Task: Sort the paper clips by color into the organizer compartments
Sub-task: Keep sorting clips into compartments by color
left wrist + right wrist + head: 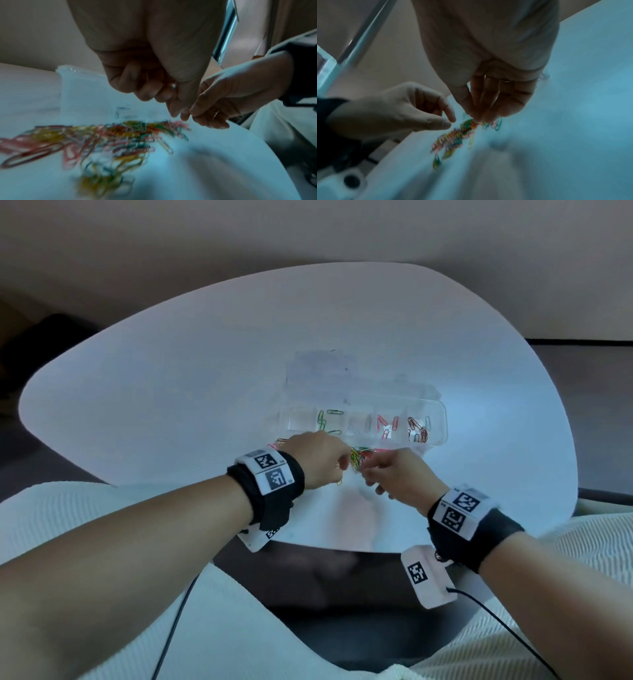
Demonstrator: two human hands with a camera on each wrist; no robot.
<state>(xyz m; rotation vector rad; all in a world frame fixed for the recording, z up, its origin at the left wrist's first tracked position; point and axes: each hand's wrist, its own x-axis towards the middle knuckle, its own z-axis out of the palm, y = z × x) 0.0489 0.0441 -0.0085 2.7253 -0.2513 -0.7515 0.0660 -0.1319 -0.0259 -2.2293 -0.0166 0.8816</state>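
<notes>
A clear organizer lies on the white table. Its compartments hold green clips, pink-red clips and dark red clips. A mixed pile of coloured paper clips lies just in front of it. My left hand hovers at the pile's left, fingers curled, thumb and index slightly apart with nothing seen between them. My right hand reaches down into the pile's top, thumb pinched against its fingertips on a clip.
The organizer's open lid lies flat behind it. A lone yellow clip sits near the left hand. The table's front edge runs just under both wrists. Cables hang from the wrist cameras over my lap.
</notes>
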